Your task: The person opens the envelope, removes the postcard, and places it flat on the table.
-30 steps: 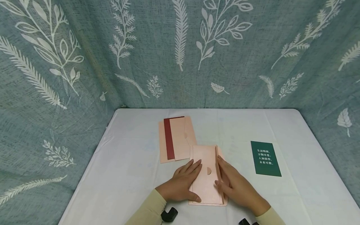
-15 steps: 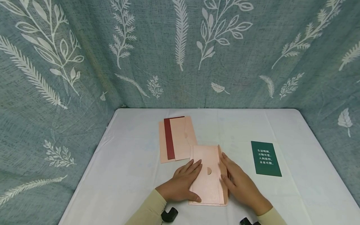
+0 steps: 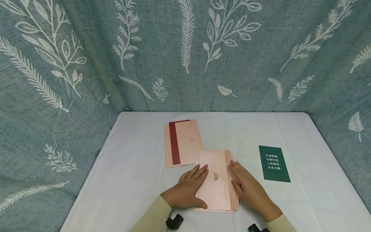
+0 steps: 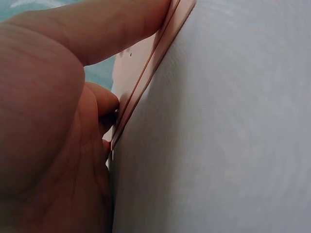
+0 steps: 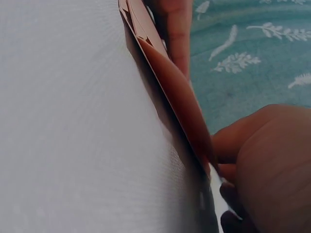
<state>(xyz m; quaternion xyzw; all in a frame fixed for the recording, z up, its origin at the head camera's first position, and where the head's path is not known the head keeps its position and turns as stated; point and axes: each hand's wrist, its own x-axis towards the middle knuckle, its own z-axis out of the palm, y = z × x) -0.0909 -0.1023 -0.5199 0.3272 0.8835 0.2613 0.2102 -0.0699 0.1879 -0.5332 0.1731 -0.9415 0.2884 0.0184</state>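
Note:
A pale pink envelope [image 3: 213, 187] lies on the table, its half-round notch towards me. My left hand [image 3: 188, 188] rests on its left part, fingers spread and thumb near the lower edge; that thumb [image 4: 112, 29] also shows in the left wrist view. Along the envelope's right side the flap [image 3: 233, 193] lies folded outward. My right hand [image 3: 250, 190] touches this flap with fairly straight fingers. In the right wrist view the flap [image 5: 177, 94] bows up from the layer under it, and the right fingertips are partly hidden.
Behind the envelope lie more pink envelopes [image 3: 185, 145] with a dark red piece [image 3: 174, 145] between them, partly under its corner. A green card [image 3: 274, 163] with white writing lies at the right of the white table [image 3: 139, 154]. A patterned curtain [image 3: 162, 48] hangs behind.
The flap has swung outward to the right, from upright to nearly flat. My right hand has moved slightly right with it. The left hand has stayed still.

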